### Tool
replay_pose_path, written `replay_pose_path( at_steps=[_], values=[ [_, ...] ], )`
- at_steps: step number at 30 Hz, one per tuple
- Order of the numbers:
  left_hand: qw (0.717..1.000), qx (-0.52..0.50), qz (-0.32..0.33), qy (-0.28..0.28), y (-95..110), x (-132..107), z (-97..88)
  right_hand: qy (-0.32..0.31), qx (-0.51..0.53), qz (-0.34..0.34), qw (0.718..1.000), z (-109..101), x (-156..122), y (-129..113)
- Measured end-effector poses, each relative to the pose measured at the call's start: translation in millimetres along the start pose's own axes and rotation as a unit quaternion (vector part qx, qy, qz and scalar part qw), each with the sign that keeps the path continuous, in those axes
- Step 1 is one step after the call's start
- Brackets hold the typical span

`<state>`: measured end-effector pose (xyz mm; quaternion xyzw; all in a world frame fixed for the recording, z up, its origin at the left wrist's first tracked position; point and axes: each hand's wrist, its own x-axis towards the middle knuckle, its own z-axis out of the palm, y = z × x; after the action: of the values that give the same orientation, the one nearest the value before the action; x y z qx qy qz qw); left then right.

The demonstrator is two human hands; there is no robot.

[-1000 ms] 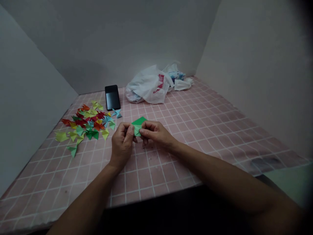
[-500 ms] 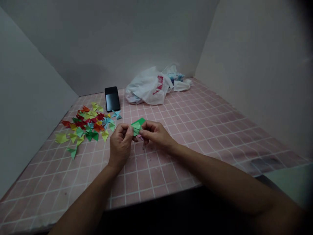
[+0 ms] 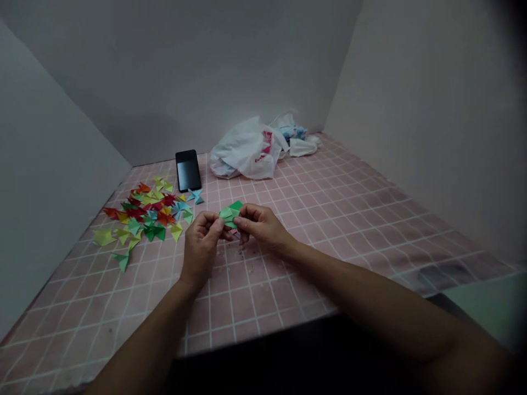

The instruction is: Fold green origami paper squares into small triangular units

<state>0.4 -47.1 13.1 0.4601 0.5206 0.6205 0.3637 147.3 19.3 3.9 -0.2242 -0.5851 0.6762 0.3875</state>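
Observation:
Both hands meet over the middle of the pink checked table [image 3: 313, 219], pinching a small folded piece of green paper [image 3: 230, 213] between them. My left hand [image 3: 201, 244] grips its left side with thumb and fingers closed. My right hand [image 3: 259, 225] pinches its right side, fingers curled. The paper is held just above the tabletop, partly hidden by my fingertips. A pile of several folded paper triangles [image 3: 142, 211] in red, yellow, green and blue lies to the left of my left hand.
A black phone [image 3: 188, 170] lies flat behind the pile. White plastic bags [image 3: 251, 148] sit in the far corner. Grey walls enclose the table on the left, back and right. The table's near edge runs just under my forearms.
The green paper has been folded smaller between my fingers. The view has tilted slightly, so everything sits a little lower in the picture; my hands stay in the same place.

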Motion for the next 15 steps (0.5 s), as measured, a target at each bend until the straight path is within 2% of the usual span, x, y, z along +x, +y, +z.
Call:
replay_pose_path(
  at_steps=[9, 15],
  values=[
    [0.999, 0.007, -0.027, -0.018, -0.9, -1.5, -0.5, 0.011, -0.018, 0.016, 1.0, 1.6, 0.5, -3.5],
    [0.999, 0.02, -0.025, -0.008, 2.9, 0.0, 0.1, 0.013, -0.028, 0.018, 0.999, 2.5, -0.4, -3.0]
  ],
)
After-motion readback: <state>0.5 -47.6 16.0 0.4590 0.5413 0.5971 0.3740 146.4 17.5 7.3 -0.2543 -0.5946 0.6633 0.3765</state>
